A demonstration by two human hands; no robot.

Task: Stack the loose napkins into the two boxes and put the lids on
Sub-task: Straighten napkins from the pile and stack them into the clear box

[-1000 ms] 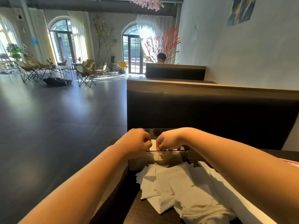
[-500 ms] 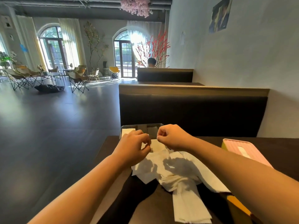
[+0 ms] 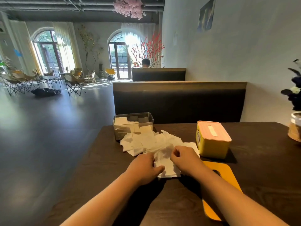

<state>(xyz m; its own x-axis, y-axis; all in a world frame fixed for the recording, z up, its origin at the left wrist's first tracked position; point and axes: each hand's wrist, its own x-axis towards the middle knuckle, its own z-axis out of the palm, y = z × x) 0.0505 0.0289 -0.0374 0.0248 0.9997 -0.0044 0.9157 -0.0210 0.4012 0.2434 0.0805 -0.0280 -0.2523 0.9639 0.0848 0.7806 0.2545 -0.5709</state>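
Transparent grey plastic box [image 3: 132, 126]: lidless, part-filled. Heap of loose white paper napkins [image 3: 146, 142]: just before it. Left hand [image 3: 145, 168], right hand [image 3: 185, 160]: fingers curled, pinching the heap's nearest sheets. Yellow plastic box [image 3: 210, 145], pink slotted lid [image 3: 211, 131] on. Flat yellow slotted lid [image 3: 224, 175]: nearer, beside it. Advice: square the edges before lifting.

A café is showing here: padded booth benches [image 3: 179, 103] are lining the wall, folding chairs [image 3: 74, 82] are ringing small tables, a person [image 3: 145, 62] is sitting in the far booth, and a clear napkin box [image 3: 121, 133] is standing beside loose napkins [image 3: 143, 142].
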